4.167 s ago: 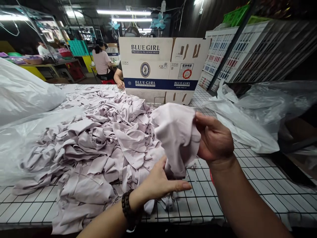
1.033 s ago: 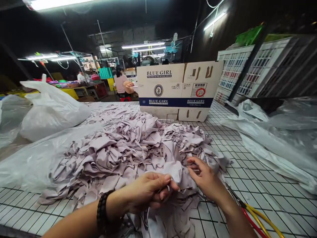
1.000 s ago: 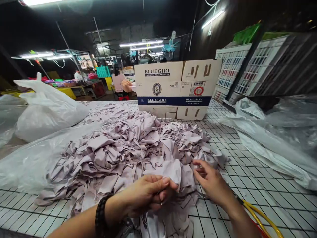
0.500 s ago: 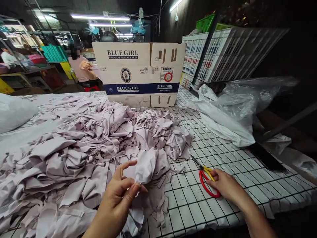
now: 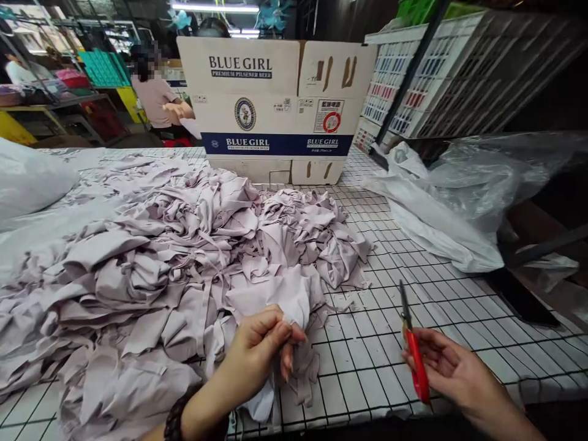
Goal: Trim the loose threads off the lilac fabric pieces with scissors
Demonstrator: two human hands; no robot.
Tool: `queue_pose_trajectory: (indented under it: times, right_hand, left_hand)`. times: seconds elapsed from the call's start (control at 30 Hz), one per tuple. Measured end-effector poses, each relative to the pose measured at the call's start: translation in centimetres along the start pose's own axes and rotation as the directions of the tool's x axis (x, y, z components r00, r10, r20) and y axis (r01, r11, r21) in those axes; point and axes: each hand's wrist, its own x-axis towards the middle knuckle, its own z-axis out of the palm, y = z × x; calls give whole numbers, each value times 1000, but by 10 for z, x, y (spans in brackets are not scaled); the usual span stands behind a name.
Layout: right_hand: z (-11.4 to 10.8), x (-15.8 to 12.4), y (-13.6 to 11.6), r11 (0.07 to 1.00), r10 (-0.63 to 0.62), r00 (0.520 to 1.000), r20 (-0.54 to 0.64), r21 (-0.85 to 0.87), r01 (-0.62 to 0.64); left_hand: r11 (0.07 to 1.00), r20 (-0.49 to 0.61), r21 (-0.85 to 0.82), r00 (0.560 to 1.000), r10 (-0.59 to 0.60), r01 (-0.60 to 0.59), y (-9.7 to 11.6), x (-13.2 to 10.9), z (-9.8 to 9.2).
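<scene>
Head view: gridded table [image 5: 413,343], near edge at the bottom.
Fabric heap [image 5: 151,257]: lilac offcuts spread across the table's left and middle.
Fabric piece [image 5: 291,300]: at the heap's near edge, lifted and bunched.
Left hand [image 5: 257,358]: thumb and fingers pinched shut on the piece; a tauter, flatter hold would likely help.
Right hand [image 5: 452,367]: palm up, loosely curled round the scissors.
Scissors [image 5: 417,367]: red handles, blades together, pointing away; best kept clear of the left fingertips.
</scene>
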Motion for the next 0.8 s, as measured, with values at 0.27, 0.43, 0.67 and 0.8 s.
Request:
queue_pose_trajectory:
  times: [0.27,0.43,0.67,0.8]
  right_hand:
    - [80,-38,-70,943,-206,943,262,-203,263]
    - [91,-31,-72,760,-395,872,290,-430,487]
    - [96,-31,-75,546,-651,699,295,-458,702]
    - [97,-34,-79,482,-688,660,301,-491,726]
  left_hand:
    - [974,-43,185,990,138,-128,-10,-2,-7]
    - [887,-1,391,964,266,-245,-11,-4,-16]
    - [814,52,500,948,313,-296,-13,-4,-20]
    - [784,81,518,932,353,-342,-15,-4,-21]
